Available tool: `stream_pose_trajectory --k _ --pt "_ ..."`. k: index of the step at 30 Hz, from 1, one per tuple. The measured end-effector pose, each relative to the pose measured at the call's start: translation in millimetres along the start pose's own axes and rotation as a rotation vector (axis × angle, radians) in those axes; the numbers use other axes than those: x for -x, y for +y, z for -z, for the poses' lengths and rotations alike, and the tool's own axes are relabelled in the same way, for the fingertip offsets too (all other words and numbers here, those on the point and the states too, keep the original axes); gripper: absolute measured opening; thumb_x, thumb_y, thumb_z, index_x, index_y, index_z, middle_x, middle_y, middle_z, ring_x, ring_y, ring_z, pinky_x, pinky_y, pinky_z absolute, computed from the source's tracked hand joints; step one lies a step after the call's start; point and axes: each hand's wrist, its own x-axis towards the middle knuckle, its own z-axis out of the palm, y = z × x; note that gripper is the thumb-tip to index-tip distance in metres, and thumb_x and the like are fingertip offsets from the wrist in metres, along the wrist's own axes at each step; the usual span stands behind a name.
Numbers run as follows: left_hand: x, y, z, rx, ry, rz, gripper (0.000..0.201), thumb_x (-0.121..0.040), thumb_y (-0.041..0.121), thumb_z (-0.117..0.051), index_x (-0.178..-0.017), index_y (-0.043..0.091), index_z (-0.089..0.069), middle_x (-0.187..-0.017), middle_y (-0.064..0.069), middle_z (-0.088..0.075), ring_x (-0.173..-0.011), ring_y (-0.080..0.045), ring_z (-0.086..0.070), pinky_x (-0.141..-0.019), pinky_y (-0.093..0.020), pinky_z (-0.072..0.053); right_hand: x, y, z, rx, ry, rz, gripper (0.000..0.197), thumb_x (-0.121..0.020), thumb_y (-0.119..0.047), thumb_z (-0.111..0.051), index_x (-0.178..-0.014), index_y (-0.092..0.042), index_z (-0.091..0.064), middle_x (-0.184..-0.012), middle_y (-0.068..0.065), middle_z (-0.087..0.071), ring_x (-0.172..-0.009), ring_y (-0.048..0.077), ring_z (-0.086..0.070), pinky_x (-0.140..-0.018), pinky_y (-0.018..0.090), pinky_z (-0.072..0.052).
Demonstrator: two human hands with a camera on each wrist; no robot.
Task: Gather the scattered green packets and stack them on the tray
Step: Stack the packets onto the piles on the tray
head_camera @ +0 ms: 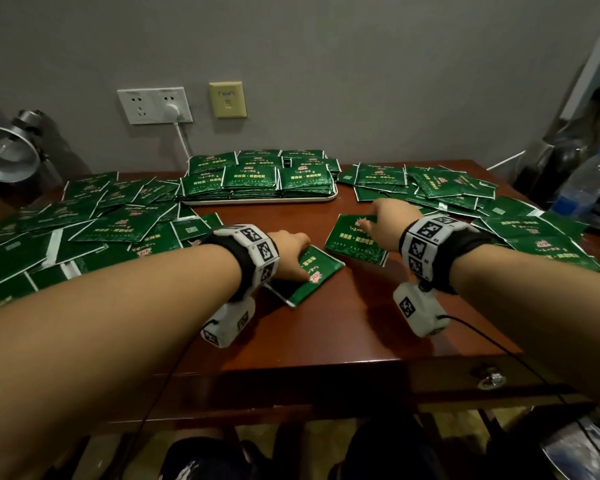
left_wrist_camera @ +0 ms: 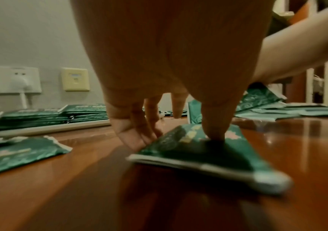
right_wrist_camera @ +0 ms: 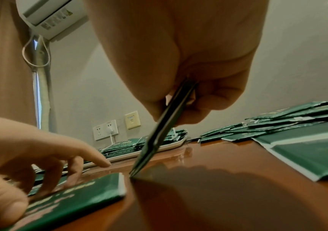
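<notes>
The left hand (head_camera: 289, 249) presses a flat green foil packet (head_camera: 312, 271) onto the polished brown wooden counter (head_camera: 361, 327); the right hand (head_camera: 385, 221) pinches another green packet (head_camera: 352, 242) (edge-down). Bare wood separates them from the white rectangular tray (head_camera: 257, 201) of stacked packets.

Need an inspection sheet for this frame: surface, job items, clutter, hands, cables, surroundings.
Surface: brown wooden table, glossy, bare in the near middle.
Job's things: white tray at the back holds stacked green packets; loose packets piled on both sides.
Clutter: water bottle at the right edge.
Hands: left hand presses a small packet stack onto the table; right hand pinches a packet, one corner down on the table.
Cables: white plug lead drops from the wall socket.
Surroundings: grey wall, desk lamp at left.
</notes>
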Motion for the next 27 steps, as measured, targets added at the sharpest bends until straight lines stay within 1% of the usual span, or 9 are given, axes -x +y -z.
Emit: stream_pose_trajectory --k 6,9,11,13,15,18,22,24,27 --pt "9 3 -2 0.085 -0.099 0.190 0.035 -0.094 0.039 -0.054 -0.080 0.009 -0.061 -0.076 -0.005 -0.065 -0.073 -0.024 -0.062 -0.059 -0.025 -0.046 1 -9 -2 -0.076 -0.023 0.033 0.033 -0.096 -0.025 -0.056 -0.127 -0.017 -0.051 -0.116 0.007 -0.061 -0.092 0.024 -0.059 -0.070 0.031 -0.045" --pt "14 0 2 -0.044 -0.035 0.206 0.031 -0.094 0.037 -0.052 -0.103 0.008 -0.057 -0.089 -0.006 -0.059 -0.084 -0.026 -0.060 -0.067 -0.028 -0.045 2 -14 -1 -0.065 -0.063 0.044 0.035 -0.093 -0.011 -0.051 -0.127 -0.021 -0.052 -0.115 0.006 -0.061 -0.085 0.022 -0.057 -0.064 0.029 -0.042" --pt "14 -4 5 -0.112 0.035 0.142 0.049 -0.085 0.024 -0.063 -0.128 0.013 -0.044 -0.108 -0.009 -0.055 -0.094 -0.026 -0.059 -0.073 -0.035 -0.049 5 -16 -1 -0.055 -0.078 0.046 0.037 -0.091 -0.008 -0.050 -0.126 -0.022 -0.053 -0.116 0.005 -0.061 -0.089 0.022 -0.058 -0.067 0.029 -0.043" --pt "11 -10 5 -0.248 0.025 -0.079 0.084 -0.076 0.006 -0.067 -0.145 0.033 -0.029 -0.144 -0.010 -0.033 -0.127 -0.031 -0.041 -0.091 -0.043 -0.049 6 -17 -3 -0.037 -0.088 0.054 0.037 -0.090 -0.008 -0.051 -0.124 -0.021 -0.055 -0.118 0.005 -0.061 -0.098 0.023 -0.059 -0.070 0.029 -0.043" --pt "11 -12 5 -0.403 -0.081 -0.231 0.099 -0.076 0.000 -0.066 -0.150 0.045 -0.018 -0.159 -0.005 -0.009 -0.143 -0.031 -0.017 -0.105 -0.045 -0.039 7 -17 -4 -0.020 -0.098 0.057 0.036 -0.090 -0.008 -0.051 -0.123 -0.020 -0.056 -0.121 0.005 -0.061 -0.105 0.025 -0.059 -0.074 0.029 -0.043" --pt "8 -16 3 -0.400 -0.200 -0.212 0.092 -0.081 0.013 -0.060 -0.150 0.049 -0.011 -0.157 -0.004 -0.016 -0.138 -0.030 -0.032 -0.104 -0.039 -0.040 7 -16 -7 0.007 -0.136 0.062 0.039 -0.089 -0.006 -0.050 -0.124 -0.022 -0.058 -0.126 0.004 -0.059 -0.110 0.025 -0.058 -0.079 0.029 -0.046" --pt "10 -25 8 -0.469 -0.131 -0.105 0.072 -0.076 0.042 -0.066 -0.141 0.032 -0.035 -0.125 -0.006 -0.045 -0.112 -0.029 -0.053 -0.080 -0.039 -0.049 3 -15 -10 0.050 -0.162 0.066 0.035 -0.089 -0.012 -0.054 -0.123 -0.020 -0.058 -0.125 0.004 -0.060 -0.110 0.026 -0.058 -0.083 0.030 -0.049" --pt "9 -31 9 -0.476 -0.089 -0.079 0.067 -0.073 0.055 -0.067 -0.127 0.022 -0.046 -0.115 -0.006 -0.048 -0.108 -0.027 -0.052 -0.076 -0.038 -0.047 3 -16 -13 0.085 -0.175 0.073 0.037 -0.087 -0.030 -0.062 -0.122 -0.019 -0.056 -0.122 0.005 -0.059 -0.106 0.026 -0.059 -0.084 0.032 -0.051" --pt "5 -38 5 -0.326 -0.071 -0.111 0.078 -0.069 0.063 -0.073 -0.125 0.017 -0.046 -0.121 -0.004 -0.050 -0.112 -0.024 -0.050 -0.089 -0.038 -0.047 4 -18 -20 0.187 -0.255 0.115 0.072 -0.069 -0.061 -0.075 -0.118 -0.017 -0.048 -0.116 0.003 -0.053 -0.105 0.026 -0.056 -0.085 0.035 -0.050"
